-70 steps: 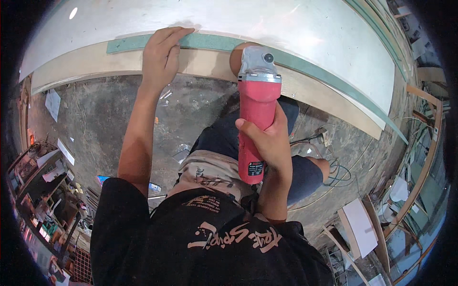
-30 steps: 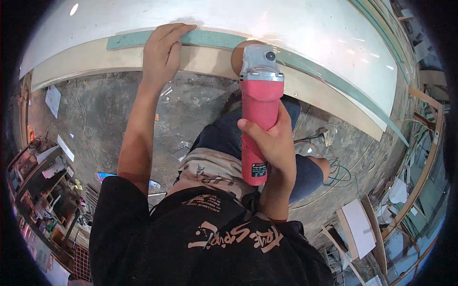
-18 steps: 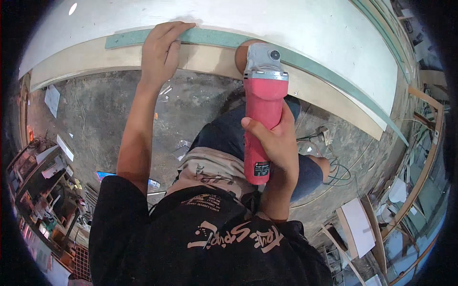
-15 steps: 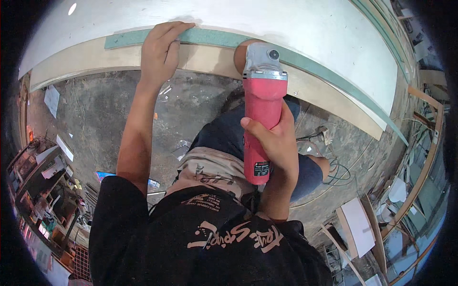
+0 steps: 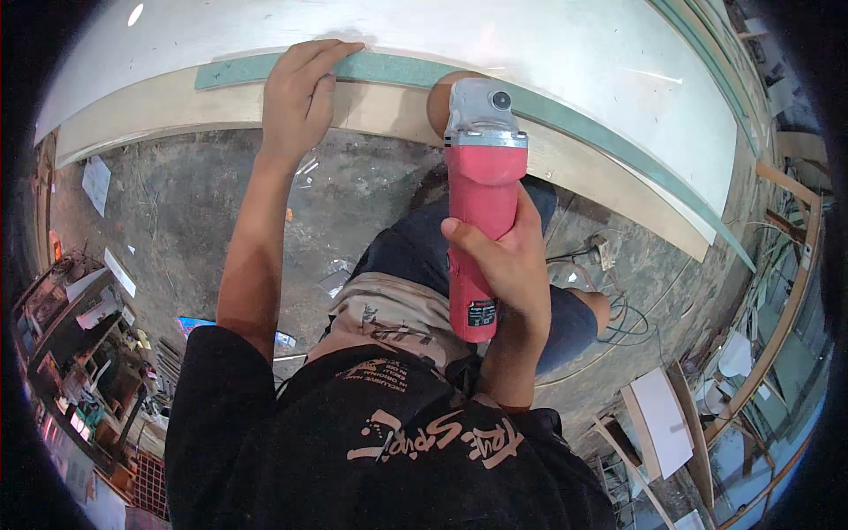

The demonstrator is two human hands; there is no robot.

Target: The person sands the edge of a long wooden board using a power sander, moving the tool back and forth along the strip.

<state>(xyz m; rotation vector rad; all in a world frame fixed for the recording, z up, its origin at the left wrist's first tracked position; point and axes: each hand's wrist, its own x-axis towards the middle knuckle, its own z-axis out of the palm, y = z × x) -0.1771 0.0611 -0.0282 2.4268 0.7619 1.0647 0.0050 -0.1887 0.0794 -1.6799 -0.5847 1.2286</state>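
My right hand (image 5: 512, 256) is wrapped around the red body of an angle grinder (image 5: 484, 190), its thumb lying across the top. The grinder's grey head and brown disc (image 5: 439, 106) sit at the near edge of a long green strip (image 5: 402, 69); the exact contact is hidden beneath the head. Over the strip, left of the disc, my left hand (image 5: 300, 93) holds it down, fingers across it and thumb at its near side. The strip lies along a pale wooden board (image 5: 380, 110) and a wide white sheet (image 5: 424, 26).
A dark cord (image 5: 627, 318) coils on the stained floor (image 5: 203, 203) by my right knee. Offcuts and a white-faced panel (image 5: 661, 420) lean at the lower right. More green strips (image 5: 707, 62) lie at the far right. Cluttered shelves (image 5: 79, 353) stand at the left.
The grinder and my right hand have shifted slightly left along the strip. Thin bright streaks now show over the white sheet, right of the disc. My left hand has barely moved.
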